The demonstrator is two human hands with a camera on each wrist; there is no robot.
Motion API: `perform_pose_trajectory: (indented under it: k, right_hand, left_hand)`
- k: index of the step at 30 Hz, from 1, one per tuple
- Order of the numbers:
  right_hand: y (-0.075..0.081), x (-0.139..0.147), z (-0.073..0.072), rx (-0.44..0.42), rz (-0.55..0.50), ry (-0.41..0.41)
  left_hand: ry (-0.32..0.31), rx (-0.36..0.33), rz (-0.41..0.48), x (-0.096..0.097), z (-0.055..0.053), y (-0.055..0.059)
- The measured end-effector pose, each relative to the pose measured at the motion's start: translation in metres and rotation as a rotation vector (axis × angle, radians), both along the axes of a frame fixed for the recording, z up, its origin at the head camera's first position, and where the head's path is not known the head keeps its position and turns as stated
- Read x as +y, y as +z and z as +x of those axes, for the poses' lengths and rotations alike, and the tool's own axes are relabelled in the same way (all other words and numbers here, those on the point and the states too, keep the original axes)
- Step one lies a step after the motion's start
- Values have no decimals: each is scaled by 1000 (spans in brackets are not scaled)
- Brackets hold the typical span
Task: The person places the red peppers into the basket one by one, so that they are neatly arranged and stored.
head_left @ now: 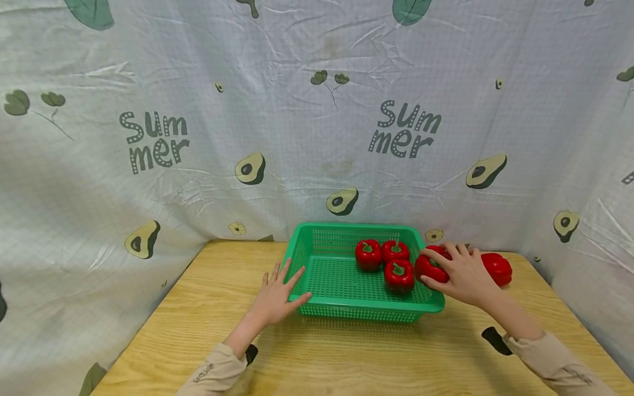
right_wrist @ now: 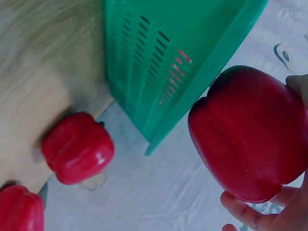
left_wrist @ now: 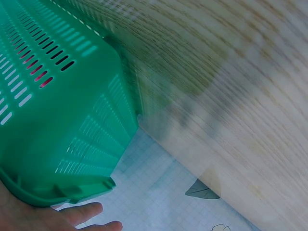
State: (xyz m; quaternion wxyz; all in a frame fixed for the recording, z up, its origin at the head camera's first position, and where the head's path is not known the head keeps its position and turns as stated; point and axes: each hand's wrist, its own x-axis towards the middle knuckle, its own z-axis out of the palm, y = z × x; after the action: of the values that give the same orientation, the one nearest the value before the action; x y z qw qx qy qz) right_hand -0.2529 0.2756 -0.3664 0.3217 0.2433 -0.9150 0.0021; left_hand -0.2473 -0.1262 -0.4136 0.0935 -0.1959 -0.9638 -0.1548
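My right hand (head_left: 468, 276) grips a red bell pepper (head_left: 426, 268) at the right rim of a green plastic basket (head_left: 359, 302). In the right wrist view this bell pepper (right_wrist: 255, 134) fills much of the right side, with fingertips around its lower end. Inside the basket, toward its right, sit three more red peppers (head_left: 368, 255), stems up. My left hand (head_left: 273, 300) lies at the basket's left front rim, fingers spread. From the left wrist, that hand (left_wrist: 38, 216) shows only partly, touching the rim.
To the right of the basket, red peppers (head_left: 497, 269) lie on the wooden table (head_left: 208, 313); the right wrist view shows two, one pepper (right_wrist: 79, 147) in full and another (right_wrist: 19, 209) cut off. A printed cloth (head_left: 297, 110) hangs behind the table and along both sides.
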Motion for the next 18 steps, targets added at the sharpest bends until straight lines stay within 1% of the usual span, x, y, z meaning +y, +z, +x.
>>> perform_pose_trajectory:
  k: [7, 11, 18]
  right_hand:
    - [2, -14, -3, -46, 34, 6]
    - [3, -22, -6, -62, 56, 30]
    - [6, -38, -12, -83, 69, 77]
  left_hand:
    - [-5, -7, 5, 0, -1, -1]
    - [-1, -11, -3, 0, -2, -1]
    - [-1, 2, -5, 0, -2, -1]
